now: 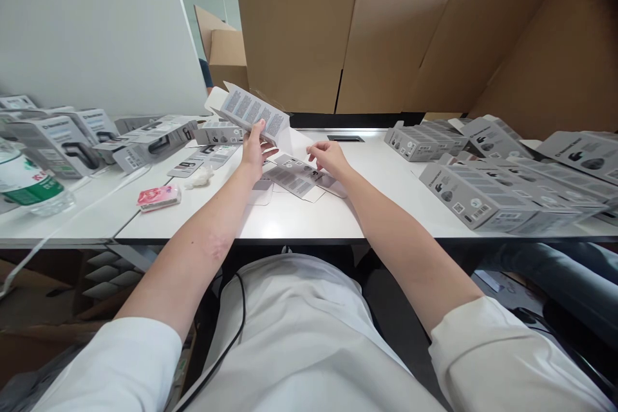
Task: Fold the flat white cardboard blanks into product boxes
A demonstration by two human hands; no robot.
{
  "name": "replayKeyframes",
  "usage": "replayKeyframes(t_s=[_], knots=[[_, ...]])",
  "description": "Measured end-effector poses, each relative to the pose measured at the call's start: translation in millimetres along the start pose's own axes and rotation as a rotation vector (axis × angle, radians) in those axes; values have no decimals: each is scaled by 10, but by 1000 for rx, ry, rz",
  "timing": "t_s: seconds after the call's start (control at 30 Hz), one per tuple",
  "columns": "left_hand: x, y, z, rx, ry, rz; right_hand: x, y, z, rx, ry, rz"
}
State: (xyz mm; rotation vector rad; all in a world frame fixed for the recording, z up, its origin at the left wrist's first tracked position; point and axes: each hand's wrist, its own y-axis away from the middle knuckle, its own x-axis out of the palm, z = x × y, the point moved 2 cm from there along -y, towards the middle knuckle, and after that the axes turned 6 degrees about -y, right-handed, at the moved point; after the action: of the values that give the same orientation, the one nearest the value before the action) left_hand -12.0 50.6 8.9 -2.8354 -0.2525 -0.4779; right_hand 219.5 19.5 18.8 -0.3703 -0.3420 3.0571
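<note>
A flat, unfolded grey carton blank (251, 111) with printed text is lifted at its far end over the white table (299, 215). My left hand (254, 148) grips its raised panel, thumb on top. My right hand (329, 158) rests with curled fingers on the lower panels (294, 177) of the carton, which lie flat on the table. Both hands meet at the middle of the table, close together.
Assembled grey product boxes are piled at the right (477, 196) and at the left (149, 141). A pink packet (158, 197) and a crumpled white scrap (199, 177) lie left of my hands. A plastic bottle (26, 183) stands far left. Big cardboard cartons (386, 26) wall the back.
</note>
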Motion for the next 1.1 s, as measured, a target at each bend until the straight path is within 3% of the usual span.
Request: replayKeyframes(t_s=[1.1], knots=[[50, 115, -32, -7, -52, 217, -53, -73, -87, 58, 24, -50]])
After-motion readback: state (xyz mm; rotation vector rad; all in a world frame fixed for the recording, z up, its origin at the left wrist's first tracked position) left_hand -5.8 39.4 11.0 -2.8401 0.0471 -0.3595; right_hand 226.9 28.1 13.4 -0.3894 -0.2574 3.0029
